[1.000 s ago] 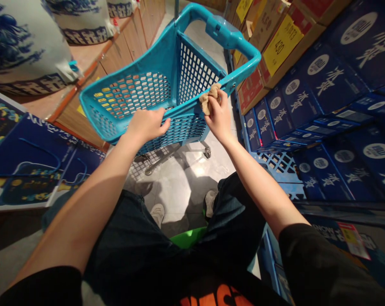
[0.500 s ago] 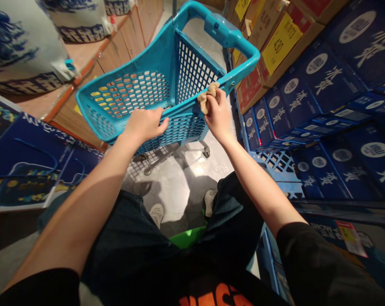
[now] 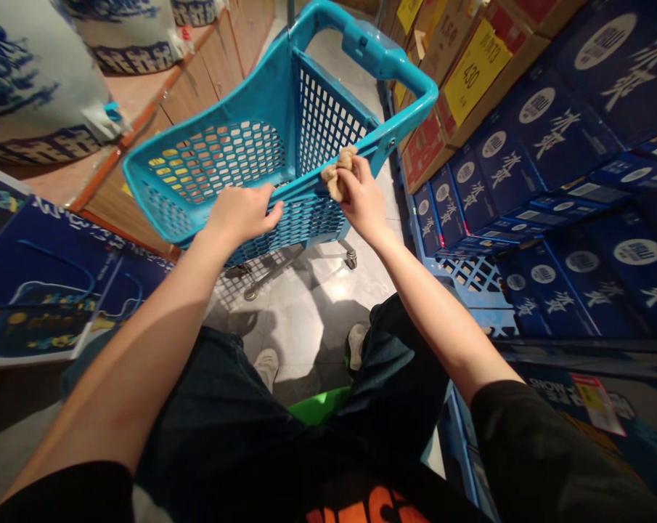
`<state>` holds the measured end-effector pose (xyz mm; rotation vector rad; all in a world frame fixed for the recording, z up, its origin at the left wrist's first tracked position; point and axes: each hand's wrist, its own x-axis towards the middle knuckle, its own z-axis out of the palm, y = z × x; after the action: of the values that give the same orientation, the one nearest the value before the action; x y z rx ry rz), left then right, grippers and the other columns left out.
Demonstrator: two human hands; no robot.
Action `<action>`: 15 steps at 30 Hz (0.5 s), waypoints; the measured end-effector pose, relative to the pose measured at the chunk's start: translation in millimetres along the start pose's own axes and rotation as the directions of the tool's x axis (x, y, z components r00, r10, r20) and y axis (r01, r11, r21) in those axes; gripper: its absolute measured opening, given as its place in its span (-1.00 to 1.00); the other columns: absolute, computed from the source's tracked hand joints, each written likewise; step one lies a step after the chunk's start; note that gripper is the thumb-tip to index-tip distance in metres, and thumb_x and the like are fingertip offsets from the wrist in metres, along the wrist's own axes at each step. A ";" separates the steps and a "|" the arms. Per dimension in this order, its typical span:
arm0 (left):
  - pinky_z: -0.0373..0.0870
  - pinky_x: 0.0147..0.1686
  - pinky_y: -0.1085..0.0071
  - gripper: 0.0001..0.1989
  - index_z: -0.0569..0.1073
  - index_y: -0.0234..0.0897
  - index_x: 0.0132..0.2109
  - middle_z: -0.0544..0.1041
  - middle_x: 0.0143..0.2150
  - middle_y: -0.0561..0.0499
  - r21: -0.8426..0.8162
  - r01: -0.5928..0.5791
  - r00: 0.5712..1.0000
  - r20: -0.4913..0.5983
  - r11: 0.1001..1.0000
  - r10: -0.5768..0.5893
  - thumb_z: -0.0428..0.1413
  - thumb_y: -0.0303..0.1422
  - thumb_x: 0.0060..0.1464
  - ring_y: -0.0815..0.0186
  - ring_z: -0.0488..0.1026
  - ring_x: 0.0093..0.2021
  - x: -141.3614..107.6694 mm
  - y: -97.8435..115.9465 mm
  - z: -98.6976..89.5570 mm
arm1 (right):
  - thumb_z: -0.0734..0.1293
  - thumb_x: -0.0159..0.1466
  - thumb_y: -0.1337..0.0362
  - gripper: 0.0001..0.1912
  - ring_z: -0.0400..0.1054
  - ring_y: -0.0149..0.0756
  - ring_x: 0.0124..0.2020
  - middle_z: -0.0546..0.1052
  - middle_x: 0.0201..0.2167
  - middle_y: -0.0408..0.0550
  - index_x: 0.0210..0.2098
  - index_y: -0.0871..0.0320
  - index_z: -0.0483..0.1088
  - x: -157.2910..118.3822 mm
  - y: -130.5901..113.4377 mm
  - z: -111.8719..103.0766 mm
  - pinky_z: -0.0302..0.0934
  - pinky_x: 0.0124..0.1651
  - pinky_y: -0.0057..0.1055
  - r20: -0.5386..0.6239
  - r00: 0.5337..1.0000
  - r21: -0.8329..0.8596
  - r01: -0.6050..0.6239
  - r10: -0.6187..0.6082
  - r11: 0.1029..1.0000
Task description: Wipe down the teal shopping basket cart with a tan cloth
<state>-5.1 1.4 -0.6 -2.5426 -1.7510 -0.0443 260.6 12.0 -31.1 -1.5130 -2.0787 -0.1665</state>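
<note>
A blue plastic shopping cart [image 3: 208, 131] with perforated walls stands in front of me. My left hand [image 3: 245, 213] is closed over the cart's near top rim, thumb on the near side and fingers hidden inside. Farther right along the same rim, my right hand [image 3: 364, 200] pinches a crumpled tan cloth [image 3: 337, 173], which touches the rim below the handle. The cart's basket shows no goods inside.
Blue boxes [image 3: 560, 138] are stacked on the right, beside cartons with a yellow price sign [image 3: 475, 71]. White-and-blue sacks [image 3: 34, 80] stand on a wooden shelf at left. A green seat edge [image 3: 320, 407] shows between my legs.
My right hand and the cloth have slid left along the cart's rim. My left hand keeps its grip, and the cart sits slightly farther left in view.
</note>
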 end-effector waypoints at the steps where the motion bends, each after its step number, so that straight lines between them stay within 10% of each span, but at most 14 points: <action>1: 0.42 -0.03 0.09 -0.39 0.50 -0.44 0.21 0.66 0.00 -0.44 0.004 -0.001 1.000 0.000 1.000 0.001 -0.20 -0.10 0.40 -0.25 0.63 0.04 0.0 -0.1 -0.2 | 0.20 0.52 0.27 -0.65 0.39 0.02 0.36 0.33 0.46 0.05 0.24 0.04 0.42 -0.2 -4.3 -0.1 0.56 0.16 -0.06 0.048 0.998 0.000 0.037 -0.037 0.999; 9: 0.43 -0.01 0.08 -0.41 0.52 -0.41 0.19 0.66 0.02 -0.44 -0.039 0.010 1.000 0.001 0.999 -0.010 -0.17 -0.07 0.40 -0.24 0.63 0.04 -0.4 -0.7 1.0 | 0.17 0.48 0.24 -0.63 0.36 0.08 0.40 0.35 0.48 0.04 0.19 -0.01 0.46 9.5 19.2 -9.0 0.53 0.17 0.00 -0.051 0.992 0.015 -0.114 0.115 0.993; 15: 0.42 -0.01 0.09 -0.40 0.52 -0.41 0.18 0.66 0.00 -0.43 -0.033 0.012 1.000 0.003 0.999 -0.012 -0.18 -0.07 0.40 -0.24 0.62 0.05 0.3 -1.3 1.7 | 0.19 0.50 0.21 -0.60 0.39 0.04 0.37 0.36 0.45 0.05 0.26 0.03 0.44 -0.5 -5.0 3.2 0.51 0.24 -0.02 0.068 0.997 0.060 0.039 -0.043 0.997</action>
<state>-6.2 2.2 -2.2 -2.5563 -1.7818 -0.0710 255.1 11.2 -32.9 -1.4614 -2.1507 -0.0680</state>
